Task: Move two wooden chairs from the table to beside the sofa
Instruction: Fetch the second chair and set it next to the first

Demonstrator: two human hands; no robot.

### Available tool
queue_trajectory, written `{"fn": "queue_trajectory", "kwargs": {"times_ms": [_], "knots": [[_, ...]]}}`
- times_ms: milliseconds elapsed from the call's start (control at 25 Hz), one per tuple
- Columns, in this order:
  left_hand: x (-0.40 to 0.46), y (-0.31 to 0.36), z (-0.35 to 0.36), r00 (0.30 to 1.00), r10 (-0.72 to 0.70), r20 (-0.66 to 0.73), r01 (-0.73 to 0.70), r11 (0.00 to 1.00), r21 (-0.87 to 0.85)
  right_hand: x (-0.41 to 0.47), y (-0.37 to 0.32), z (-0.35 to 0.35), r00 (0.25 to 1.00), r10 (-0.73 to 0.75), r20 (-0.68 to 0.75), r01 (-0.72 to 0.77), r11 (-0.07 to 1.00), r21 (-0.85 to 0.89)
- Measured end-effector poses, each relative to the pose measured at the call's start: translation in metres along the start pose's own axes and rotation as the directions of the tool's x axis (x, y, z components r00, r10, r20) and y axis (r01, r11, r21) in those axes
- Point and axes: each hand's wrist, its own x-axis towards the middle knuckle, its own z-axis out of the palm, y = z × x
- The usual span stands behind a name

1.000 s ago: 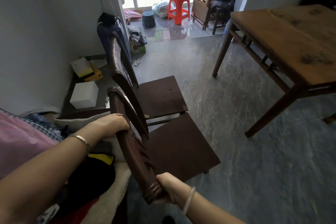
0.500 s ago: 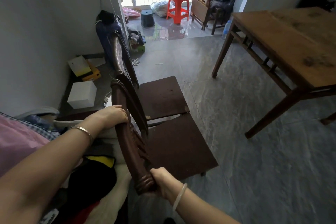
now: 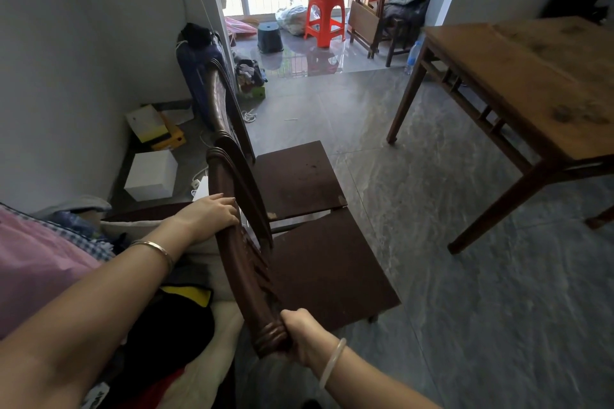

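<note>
Two dark wooden chairs stand side by side next to the sofa (image 3: 206,319) at the left. The nearer chair (image 3: 329,272) has its curved top rail under both my hands. My left hand (image 3: 212,214) grips the rail's upper part. My right hand (image 3: 300,332) is closed around the rail's carved lower end. The farther chair (image 3: 295,176) stands just beyond, its seat edge touching the nearer seat. The wooden table (image 3: 538,83) is at the right, across open floor.
Clothes and a pink cloth (image 3: 36,262) lie piled on the sofa. White and yellow boxes (image 3: 151,173) sit on the floor by the left wall. A red stool (image 3: 324,16), a dark bucket and a folded chair stand by the balcony door.
The nearer chair's back has swung more upright and closer to the farther chair. My left hand slid a little lower along the rail; both hands keep their grip.
</note>
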Motion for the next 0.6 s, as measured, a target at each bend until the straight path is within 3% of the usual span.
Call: {"fn": "queue_trajectory", "kwargs": {"times_ms": [240, 600], "knots": [[-0.005, 0.006, 0.005, 0.998, -0.059, -0.007, 0.059, 0.998, -0.025, -0.001, 0.001, 0.004, 0.999, 0.040, -0.008, -0.039, 0.995, 0.088], [-0.003, 0.008, -0.006, 0.993, -0.116, 0.012, 0.115, 0.993, 0.023, -0.007, -0.007, 0.004, 0.999, 0.012, 0.039, -0.012, 1.000, -0.004]]}}
